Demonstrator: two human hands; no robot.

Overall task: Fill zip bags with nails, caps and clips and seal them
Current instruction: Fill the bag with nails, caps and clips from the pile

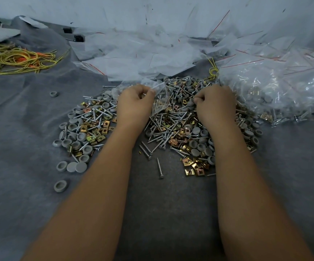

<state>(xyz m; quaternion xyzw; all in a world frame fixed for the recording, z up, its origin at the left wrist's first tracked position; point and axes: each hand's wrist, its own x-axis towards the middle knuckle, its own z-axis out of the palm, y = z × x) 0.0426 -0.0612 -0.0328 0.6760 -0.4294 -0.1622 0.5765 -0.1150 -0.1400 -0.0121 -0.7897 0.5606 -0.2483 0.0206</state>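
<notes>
Zip bag (160, 99) hangs from the left hand (134, 102), which pinches its top edge, just above the big pile (171, 127) of nails, caps and clips. It looks like a few nails are inside, so I think this bag is only partly filled and not sealed yet. The right hand (215, 102) is curled tight over the pile beside the bag; I cannot tell what it holds. Many filled bags (276, 95) lie on the right. Empty bags (143, 55) wait behind, so lots of work is left.

Grey cloth (30, 113) bears mixed hardware pile (171, 125), zip bags (143, 51), yellow cords (17, 57)
</notes>
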